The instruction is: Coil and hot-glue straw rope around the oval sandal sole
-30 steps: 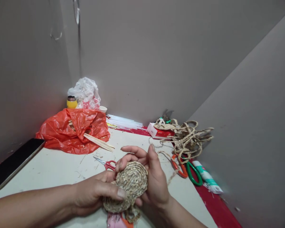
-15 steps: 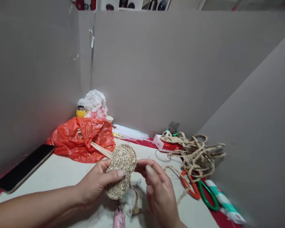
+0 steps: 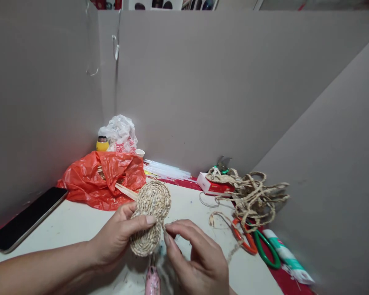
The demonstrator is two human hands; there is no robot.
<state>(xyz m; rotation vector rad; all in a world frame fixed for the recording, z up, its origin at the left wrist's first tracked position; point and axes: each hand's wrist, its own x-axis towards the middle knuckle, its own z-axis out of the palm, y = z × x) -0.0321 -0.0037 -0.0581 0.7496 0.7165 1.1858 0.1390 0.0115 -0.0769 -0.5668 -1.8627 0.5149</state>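
My left hand (image 3: 119, 237) grips a coiled oval piece of braided straw (image 3: 149, 217), thumb across its front, holding it upright over the white table (image 3: 70, 225). My right hand (image 3: 197, 258) is just to the right of it, fingers curled, index fingertip and thumb pinched close at the piece's lower right edge; whether they hold a strand I cannot make out. A pink tool (image 3: 153, 282) lies under the hands at the bottom edge.
A red plastic bag (image 3: 101, 178) with wooden strips, a white bag (image 3: 119, 133) and a yellow jar (image 3: 102, 144) sit at the back left. A phone (image 3: 24, 219) lies left. Tangled braided rope (image 3: 252, 194), a red box (image 3: 213, 186), orange and green scissors (image 3: 258, 243) and a tube (image 3: 287, 256) lie right. Grey partition walls enclose the table.
The left hand lifted the straw piece and turned it upright. The right hand let go of its side and dropped to pinch at its lower right edge. The camera tilted up.
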